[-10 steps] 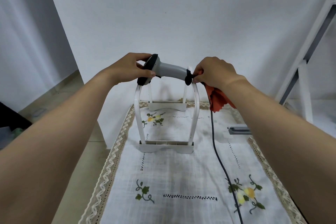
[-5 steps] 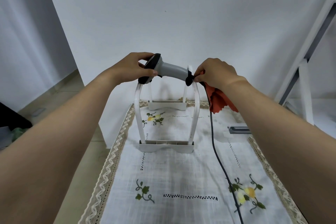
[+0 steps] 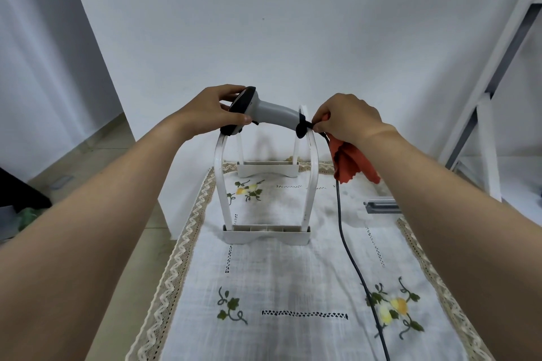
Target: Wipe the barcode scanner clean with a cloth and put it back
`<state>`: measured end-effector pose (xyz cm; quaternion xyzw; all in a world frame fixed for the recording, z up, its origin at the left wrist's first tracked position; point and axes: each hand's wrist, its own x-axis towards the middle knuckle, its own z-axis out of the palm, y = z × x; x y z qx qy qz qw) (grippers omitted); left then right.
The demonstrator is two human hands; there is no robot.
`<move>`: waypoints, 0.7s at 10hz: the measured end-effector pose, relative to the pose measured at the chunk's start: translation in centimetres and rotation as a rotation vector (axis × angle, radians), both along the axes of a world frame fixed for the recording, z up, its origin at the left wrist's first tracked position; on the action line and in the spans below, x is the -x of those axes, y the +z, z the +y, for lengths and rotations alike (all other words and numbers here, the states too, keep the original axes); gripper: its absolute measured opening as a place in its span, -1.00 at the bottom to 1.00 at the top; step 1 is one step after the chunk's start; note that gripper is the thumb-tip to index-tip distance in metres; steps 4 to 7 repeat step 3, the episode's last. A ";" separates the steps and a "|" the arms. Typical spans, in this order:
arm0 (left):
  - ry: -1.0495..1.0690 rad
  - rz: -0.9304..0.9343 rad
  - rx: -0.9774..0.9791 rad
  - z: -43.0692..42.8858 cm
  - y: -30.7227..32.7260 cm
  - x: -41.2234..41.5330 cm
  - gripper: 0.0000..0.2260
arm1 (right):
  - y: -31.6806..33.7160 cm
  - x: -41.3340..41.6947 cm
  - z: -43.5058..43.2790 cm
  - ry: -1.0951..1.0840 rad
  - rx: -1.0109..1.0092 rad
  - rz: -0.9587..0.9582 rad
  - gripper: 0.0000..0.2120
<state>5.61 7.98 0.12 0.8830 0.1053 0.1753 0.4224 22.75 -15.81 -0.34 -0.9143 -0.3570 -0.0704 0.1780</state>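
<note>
A grey barcode scanner (image 3: 271, 112) with a black head lies sideways in the air, just above the top of a white arched stand (image 3: 265, 233). My left hand (image 3: 215, 113) grips its black head at the left. My right hand (image 3: 347, 119) pinches the black butt end of the handle, with an orange cloth (image 3: 350, 163) bunched under the palm and hanging down. A black cable (image 3: 344, 240) runs from the handle end down across the tablecloth toward me.
The stand rests on a white embroidered tablecloth (image 3: 293, 278) with a lace border. A second white stand base (image 3: 267, 168) sits behind it by the wall. A grey metal bar (image 3: 381, 206) lies at the right. A white ladder-like frame (image 3: 484, 132) leans at the far right.
Both hands and the scanner stay almost in place; the scanner's head has tipped very slightly upward.
</note>
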 end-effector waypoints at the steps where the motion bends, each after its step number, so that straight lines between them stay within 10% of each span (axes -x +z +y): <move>1: 0.013 0.017 0.000 -0.1 -0.2 0.0 -0.41 | -0.1 0.0 -0.5 -0.034 -0.040 0.002 -0.85; 7: 0.153 -0.022 -0.071 -1.0 0.6 -0.1 -0.26 | 1.4 0.6 -2.6 -0.060 -0.222 -0.090 -0.85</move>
